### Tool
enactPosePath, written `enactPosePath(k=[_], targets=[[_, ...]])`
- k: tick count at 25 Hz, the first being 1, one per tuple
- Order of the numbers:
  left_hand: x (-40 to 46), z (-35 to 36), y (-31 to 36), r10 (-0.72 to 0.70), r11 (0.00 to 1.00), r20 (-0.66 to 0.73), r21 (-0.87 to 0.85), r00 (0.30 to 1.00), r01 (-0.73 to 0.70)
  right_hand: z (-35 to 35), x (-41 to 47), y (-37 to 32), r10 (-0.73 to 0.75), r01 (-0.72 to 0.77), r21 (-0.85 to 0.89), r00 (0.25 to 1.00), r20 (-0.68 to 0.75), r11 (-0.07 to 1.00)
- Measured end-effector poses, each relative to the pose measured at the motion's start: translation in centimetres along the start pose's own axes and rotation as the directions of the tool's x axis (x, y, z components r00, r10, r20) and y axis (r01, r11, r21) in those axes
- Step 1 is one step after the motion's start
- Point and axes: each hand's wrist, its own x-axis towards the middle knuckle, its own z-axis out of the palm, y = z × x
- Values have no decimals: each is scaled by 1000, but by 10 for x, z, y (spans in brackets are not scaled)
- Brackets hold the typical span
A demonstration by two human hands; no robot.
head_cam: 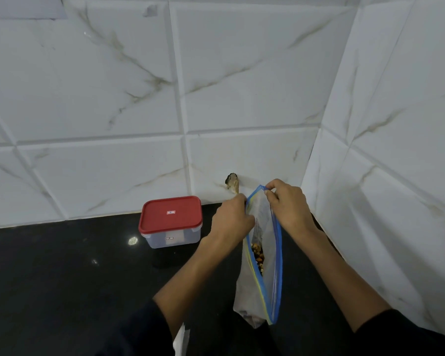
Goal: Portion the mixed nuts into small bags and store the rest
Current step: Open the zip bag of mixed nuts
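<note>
A clear zip bag (266,255) with a blue and yellow seal stands open on the black counter (62,278), near the right corner. Mixed nuts (258,254) show through its mouth. My left hand (231,222) pinches the left lip of the bag's far end. My right hand (288,206) pinches the right lip at the far tip, so the mouth is spread. A clear plastic container (171,223) with a red lid, closed, stands to the left of my left hand, close to the wall.
White marble-look tiled walls (165,98) meet in a corner just right of the bag. A damaged spot in the wall (232,182) sits behind my hands. Something white (181,340) pokes up at the bottom edge.
</note>
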Motion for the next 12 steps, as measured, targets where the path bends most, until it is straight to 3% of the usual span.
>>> enactPosePath(k=[2,5,9,12], targets=[[9,-2,1,91,993,-149,91,985,-78,-1,-1,-4,-41,41,-59,999,-3,997],[20,0,-2,207,978,-247,91,947,-190,-5,-3,-6,-68,65,-179,998,-12,982],[24,5,-6,210,977,-247,84,946,-195,-7,-3,-2,-64,72,-199,997,48,977],[29,6,-7,71,988,-125,-127,990,-87,-7,0,2,-20,26,-40,990,139,999]])
